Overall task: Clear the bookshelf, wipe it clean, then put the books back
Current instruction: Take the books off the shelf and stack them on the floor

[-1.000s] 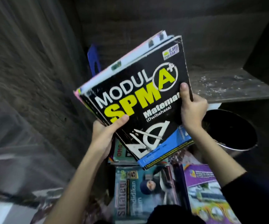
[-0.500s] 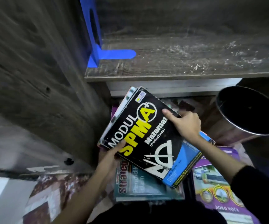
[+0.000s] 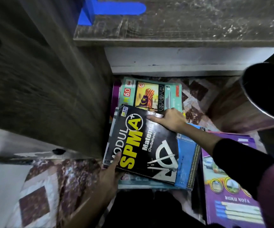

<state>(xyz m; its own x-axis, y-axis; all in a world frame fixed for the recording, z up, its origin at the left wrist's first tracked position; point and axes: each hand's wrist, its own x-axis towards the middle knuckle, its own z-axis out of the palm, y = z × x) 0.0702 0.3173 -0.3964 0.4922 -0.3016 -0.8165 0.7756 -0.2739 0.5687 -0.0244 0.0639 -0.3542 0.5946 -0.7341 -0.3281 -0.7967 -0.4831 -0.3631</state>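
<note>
L hand (image 3: 110,172): at near-left corner of the black "MODUL SPM A+" workbook (image 3: 143,145). Thumb lies flat on the cover; fingers are hidden under the bundle, so it grips from below.
R hand (image 3: 170,120): at far-right corner of the same workbook. One digit is stretched along the cover's top edge, the rest are curled past the edge; it is clamped on the book. Dark sleeve (image 3: 241,162) on that arm.
Hands are well apart, at opposite corners.

Workbook is top of a small bundle incl. a blue-covered book (image 3: 186,158) showing at its right side. Bundle is held low, tilted, over a teal book (image 3: 143,184) on the floor. Whether it touches the teal book: cannot tell.
Other books on floor: teal book w/ flag picture (image 3: 151,94) beyond, purple "BUKU NOTA" book (image 3: 228,186) to the right.

Shelf board (image 3: 190,27): dark wood grain w/ pale dust specks; carries a blue bookend (image 3: 110,9) at left end. Side panel (image 3: 42,71) at left.
Metal bin (image 3: 268,89) at right, near the shelf.
Floor (image 3: 39,195): brown-and-white patterned tile.
</note>
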